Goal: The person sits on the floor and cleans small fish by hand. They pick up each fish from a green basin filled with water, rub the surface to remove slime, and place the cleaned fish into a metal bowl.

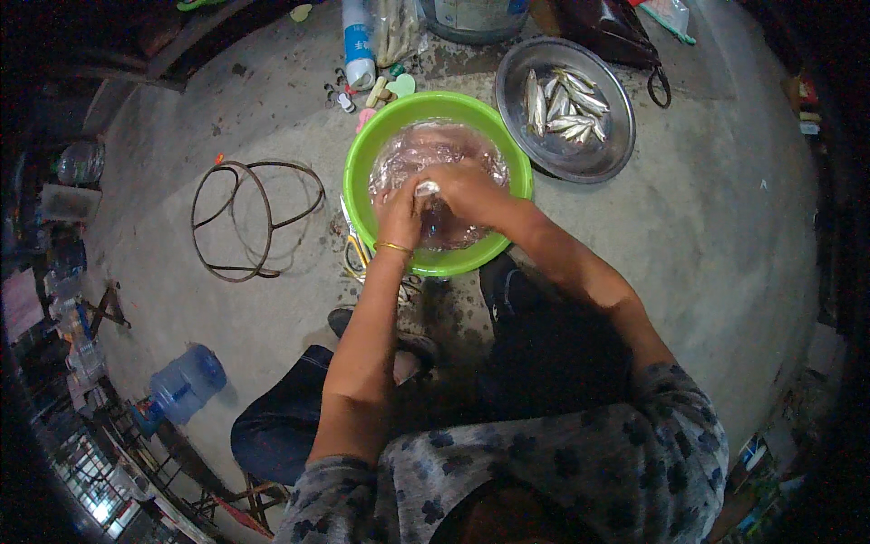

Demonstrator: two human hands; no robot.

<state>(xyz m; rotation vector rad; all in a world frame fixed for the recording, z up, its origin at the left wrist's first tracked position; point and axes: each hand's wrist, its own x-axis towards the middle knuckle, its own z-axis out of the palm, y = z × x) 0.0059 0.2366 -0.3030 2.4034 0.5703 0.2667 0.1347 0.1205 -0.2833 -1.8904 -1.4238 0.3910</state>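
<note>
A green plastic basin (352, 173) with pinkish, rippling water (442, 146) stands on the floor in front of me. Over the water my left hand (399, 214) and my right hand (469, 194) meet, and a small silvery fish (427, 188) shows between their fingers. Most of the fish is covered by the hands. To the basin's upper right a metal bowl (571, 160) holds several small silver fish (567, 105). Yellow-handled scissors (355, 248) lie on the floor beside the basin's left rim.
A bent metal wire stand (266, 204) lies to the left. Beyond the basin are a spray can (359, 47), a plastic bag (397, 30), a bucket (472, 20) and a dark bag (601, 30). A blue water jug (189, 382) rests at lower left.
</note>
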